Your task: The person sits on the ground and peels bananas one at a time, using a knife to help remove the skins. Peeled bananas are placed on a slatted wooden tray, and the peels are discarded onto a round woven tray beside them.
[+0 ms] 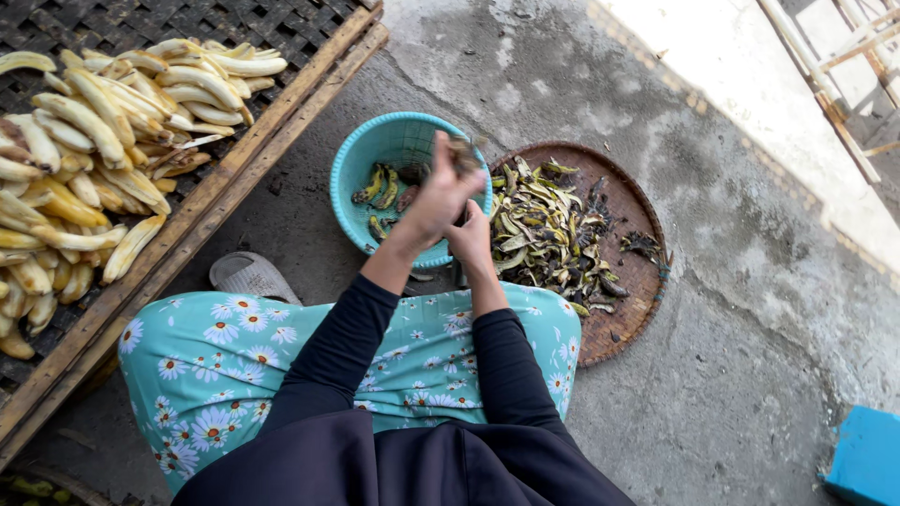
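The left hand is closed around a dark banana, raised over the rim of the teal basket, while the right hand sits just below it, fingers curled (what it grips is hidden). The basket holds a few unpeeled bananas, with a round tray of dark peels beside it. Peeled bananas lie heaped on a lattice rack to the left.

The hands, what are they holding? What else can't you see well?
- Head view: the thing held by the left hand and right hand is dark and blurred, partly covered by fingers.
- Sandal: partly under the flowered skirt.
- Blue box: cut off by the picture edge.
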{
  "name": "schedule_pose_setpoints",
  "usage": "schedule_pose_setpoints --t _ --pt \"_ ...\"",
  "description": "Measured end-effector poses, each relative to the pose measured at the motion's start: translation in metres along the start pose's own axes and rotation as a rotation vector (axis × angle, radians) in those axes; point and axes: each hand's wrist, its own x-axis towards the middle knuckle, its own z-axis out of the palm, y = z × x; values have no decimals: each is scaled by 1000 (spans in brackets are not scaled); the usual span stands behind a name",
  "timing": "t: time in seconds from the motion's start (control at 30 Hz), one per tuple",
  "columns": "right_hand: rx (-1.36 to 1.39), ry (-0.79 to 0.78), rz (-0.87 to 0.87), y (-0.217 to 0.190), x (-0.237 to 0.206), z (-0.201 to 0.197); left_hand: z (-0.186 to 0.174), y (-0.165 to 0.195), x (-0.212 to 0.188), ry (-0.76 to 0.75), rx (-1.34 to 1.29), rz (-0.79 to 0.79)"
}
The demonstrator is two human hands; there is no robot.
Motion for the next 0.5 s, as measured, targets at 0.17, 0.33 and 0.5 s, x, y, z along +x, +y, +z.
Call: schedule_pose_setpoints --t 0.17,0.33,0.5 --pt "380 168 4 -3 -1 -6 45 9 6 -264 528 374" --pt "437 109 165 -28 -15 -19 -4 18 4 636 525 359" --pt "514 86 -14 -32 -11 -18 -51 -51 -32 536 -468 -703"
